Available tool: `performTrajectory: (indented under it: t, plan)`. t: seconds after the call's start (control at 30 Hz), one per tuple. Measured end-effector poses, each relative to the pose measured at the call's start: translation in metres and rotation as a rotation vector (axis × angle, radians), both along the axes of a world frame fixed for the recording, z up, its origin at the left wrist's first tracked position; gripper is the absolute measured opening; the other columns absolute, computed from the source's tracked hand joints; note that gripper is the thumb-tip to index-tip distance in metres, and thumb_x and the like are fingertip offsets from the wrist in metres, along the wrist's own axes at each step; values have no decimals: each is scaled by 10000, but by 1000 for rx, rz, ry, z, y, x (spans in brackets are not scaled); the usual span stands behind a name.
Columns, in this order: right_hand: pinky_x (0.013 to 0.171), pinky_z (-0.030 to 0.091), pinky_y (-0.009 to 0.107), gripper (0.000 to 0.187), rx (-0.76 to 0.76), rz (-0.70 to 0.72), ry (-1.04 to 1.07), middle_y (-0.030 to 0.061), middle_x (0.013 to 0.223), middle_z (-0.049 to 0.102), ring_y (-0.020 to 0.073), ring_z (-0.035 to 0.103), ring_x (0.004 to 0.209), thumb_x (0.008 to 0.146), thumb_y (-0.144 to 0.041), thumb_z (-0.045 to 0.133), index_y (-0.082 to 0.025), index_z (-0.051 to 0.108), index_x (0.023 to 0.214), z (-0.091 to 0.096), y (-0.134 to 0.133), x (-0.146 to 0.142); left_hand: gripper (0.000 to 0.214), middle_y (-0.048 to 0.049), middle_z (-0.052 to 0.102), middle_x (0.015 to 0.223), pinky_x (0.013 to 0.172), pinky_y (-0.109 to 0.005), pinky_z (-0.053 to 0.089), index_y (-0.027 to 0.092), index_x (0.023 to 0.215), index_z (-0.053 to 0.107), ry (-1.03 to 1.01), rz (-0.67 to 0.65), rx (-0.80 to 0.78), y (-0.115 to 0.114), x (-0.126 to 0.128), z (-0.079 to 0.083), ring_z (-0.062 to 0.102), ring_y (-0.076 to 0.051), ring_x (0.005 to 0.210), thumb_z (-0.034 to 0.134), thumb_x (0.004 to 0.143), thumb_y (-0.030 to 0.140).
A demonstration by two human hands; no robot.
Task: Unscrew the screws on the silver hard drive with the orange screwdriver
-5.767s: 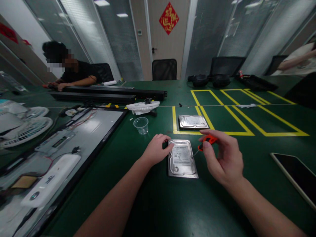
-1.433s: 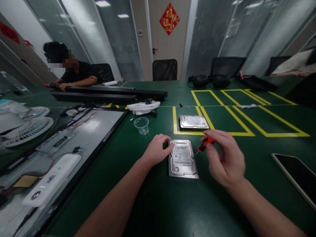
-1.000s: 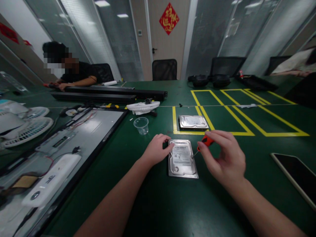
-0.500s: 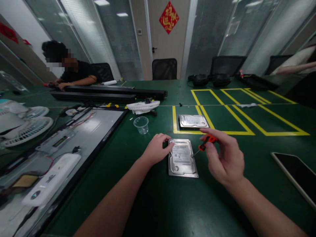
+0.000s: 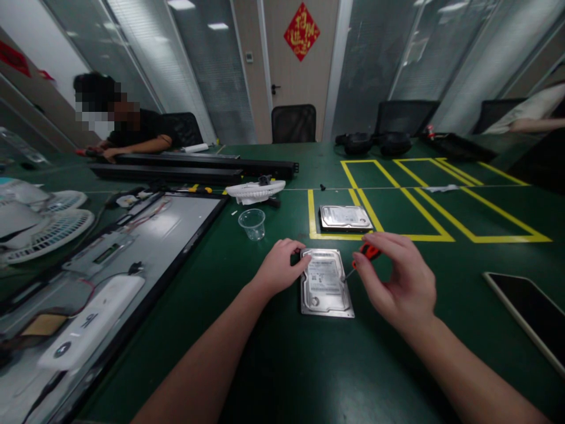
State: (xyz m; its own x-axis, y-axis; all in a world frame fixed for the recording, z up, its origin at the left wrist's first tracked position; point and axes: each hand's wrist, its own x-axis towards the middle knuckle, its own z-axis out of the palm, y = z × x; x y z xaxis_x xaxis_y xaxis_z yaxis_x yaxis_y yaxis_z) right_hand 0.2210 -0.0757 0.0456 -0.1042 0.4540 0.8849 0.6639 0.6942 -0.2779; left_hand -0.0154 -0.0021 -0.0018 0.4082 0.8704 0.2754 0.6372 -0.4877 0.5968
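A silver hard drive (image 5: 327,285) lies label up on the green table in front of me. My left hand (image 5: 285,265) grips its upper left corner, thumb on the top face and fingers around the far edge. In my right hand (image 5: 397,280) is a screwdriver (image 5: 369,251) with an orange and black handle, pinched between thumb and fingers. Its thin shaft slants down to the left, and the tip meets the drive's right edge. Beyond sits a second hard drive (image 5: 345,218), inside a yellow tape outline. A clear plastic cup (image 5: 252,225) stands left of it.
An opened flat panel (image 5: 185,218) with a white power strip (image 5: 95,321) covers the left side. White fan parts (image 5: 53,235) lie farther left. A phone (image 5: 529,318) rests at right. Long black bars (image 5: 189,168) lie at the back, near a seated person (image 5: 141,138).
My right thumb and fingers have shifted on the screwdriver's handle, covering more of it, and the handle has turned slightly. My left hand and the drive stay in place.
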Motion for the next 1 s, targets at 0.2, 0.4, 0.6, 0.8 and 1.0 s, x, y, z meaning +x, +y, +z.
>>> performTrajectory:
  t: [0.2, 0.4, 0.6, 0.8, 1.0]
  plan:
    - [969, 595, 494, 608, -80, 70, 80, 103, 1235, 709, 272, 713, 1093, 828, -46, 711, -237, 592, 1393, -7, -2, 1, 216, -74, 708, 1031, 900, -413, 521, 189, 1082, 718, -1, 0, 3, 1, 0, 0, 632, -251, 1000, 647, 965, 355]
    - [921, 614, 508, 552, -167, 92, 153, 113, 1300, 684, 282, 705, 1111, 888, -87, 634, -250, 570, 1411, -12, -3, 1, 218, -73, 701, 1025, 892, -404, 521, 191, 1085, 718, 0, -1, 2, 1, -1, 0, 632, -249, 999, 641, 969, 360]
    - [904, 606, 501, 587, -82, 57, 73, 99, 1198, 683, 267, 705, 1028, 833, -108, 753, -257, 580, 1374, -6, 0, 2, 220, -72, 701, 1020, 894, -404, 521, 195, 1079, 719, -4, 0, 7, 0, 0, 0, 632, -252, 997, 640, 970, 369]
    - [808, 610, 413, 557, 31, -53, -17, 88, 1131, 649, 239, 671, 989, 806, -94, 802, -264, 639, 1311, 1, 0, 1, 208, -72, 703, 1031, 900, -405, 523, 203, 1084, 718, -6, -1, 4, 0, 0, 0, 636, -250, 998, 635, 970, 356]
    - [820, 612, 411, 551, 53, -80, -24, 89, 1124, 670, 245, 685, 996, 800, -87, 802, -259, 659, 1304, 3, -1, 0, 218, -74, 703, 1035, 901, -406, 522, 197, 1091, 719, -10, -5, 6, 1, -1, 0, 634, -251, 1006, 637, 970, 359]
